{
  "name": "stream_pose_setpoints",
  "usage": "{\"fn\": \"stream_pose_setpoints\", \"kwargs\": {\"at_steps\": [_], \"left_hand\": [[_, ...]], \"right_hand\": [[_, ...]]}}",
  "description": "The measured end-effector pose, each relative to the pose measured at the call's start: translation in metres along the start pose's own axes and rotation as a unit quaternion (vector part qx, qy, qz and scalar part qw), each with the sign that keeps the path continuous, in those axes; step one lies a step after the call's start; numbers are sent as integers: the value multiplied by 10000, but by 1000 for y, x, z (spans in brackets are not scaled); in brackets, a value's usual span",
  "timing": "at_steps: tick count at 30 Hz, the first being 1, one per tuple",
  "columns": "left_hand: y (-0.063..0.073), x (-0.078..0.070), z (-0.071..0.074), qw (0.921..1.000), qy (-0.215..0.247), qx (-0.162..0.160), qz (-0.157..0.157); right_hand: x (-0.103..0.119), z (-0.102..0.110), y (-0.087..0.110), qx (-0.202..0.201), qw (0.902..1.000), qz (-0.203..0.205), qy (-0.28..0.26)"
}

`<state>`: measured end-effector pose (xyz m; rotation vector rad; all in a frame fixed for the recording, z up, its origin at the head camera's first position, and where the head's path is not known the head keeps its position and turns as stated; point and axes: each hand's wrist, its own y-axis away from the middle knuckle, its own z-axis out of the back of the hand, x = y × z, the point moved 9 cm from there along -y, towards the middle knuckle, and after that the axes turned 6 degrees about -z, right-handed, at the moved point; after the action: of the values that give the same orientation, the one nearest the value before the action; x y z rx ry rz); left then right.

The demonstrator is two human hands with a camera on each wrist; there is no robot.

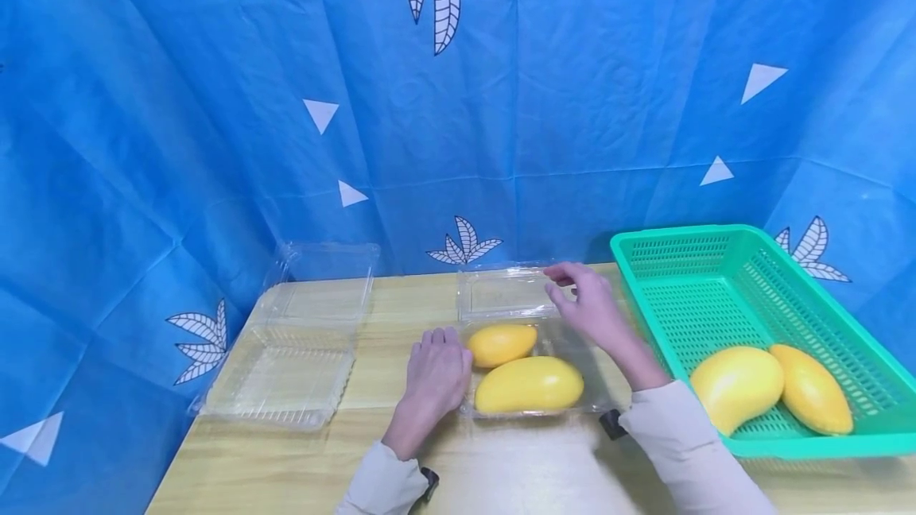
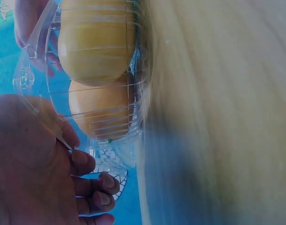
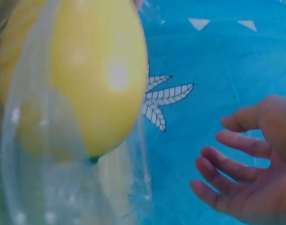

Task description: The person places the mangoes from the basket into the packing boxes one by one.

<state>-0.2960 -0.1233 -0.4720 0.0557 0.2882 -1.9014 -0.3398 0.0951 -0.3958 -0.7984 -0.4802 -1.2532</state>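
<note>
A clear plastic clamshell container (image 1: 597,388) lies on the table with its lid (image 1: 501,292) folded back. Inside it are two mangoes, a smaller one (image 1: 501,344) behind a larger one (image 1: 529,385). At the container's left side my left hand (image 1: 438,368) pinches the rim; in the left wrist view, the rim runs in between thumb and forefinger. My right hand (image 1: 590,304) is raised near the lid's right end, its fingers loosely bent and holding nothing. That gap around the right fingers (image 3: 218,171) also shows in the right wrist view.
Another clear clamshell container (image 1: 286,376) stands open at the left of the table. On the right, a green plastic basket (image 1: 637,292) holds two more mangoes (image 1: 740,384). A blue patterned cloth (image 1: 572,86) hangs behind and beside the table.
</note>
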Motion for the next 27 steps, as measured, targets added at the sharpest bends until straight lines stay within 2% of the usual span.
{"fn": "stream_pose_setpoints", "kwargs": {"at_steps": [9, 17, 27], "left_hand": [[2, 2, 1, 9999, 34, 105, 1], [2, 4, 3, 10000, 27, 89, -22], [3, 11, 4, 9998, 56, 201, 50]], "right_hand": [[-32, 2, -6, -111, 9926, -1129, -432], [-62, -6, -10, 196, 9751, -2055, -806], [-74, -23, -10, 739, 9576, -2582, -1038]]}}
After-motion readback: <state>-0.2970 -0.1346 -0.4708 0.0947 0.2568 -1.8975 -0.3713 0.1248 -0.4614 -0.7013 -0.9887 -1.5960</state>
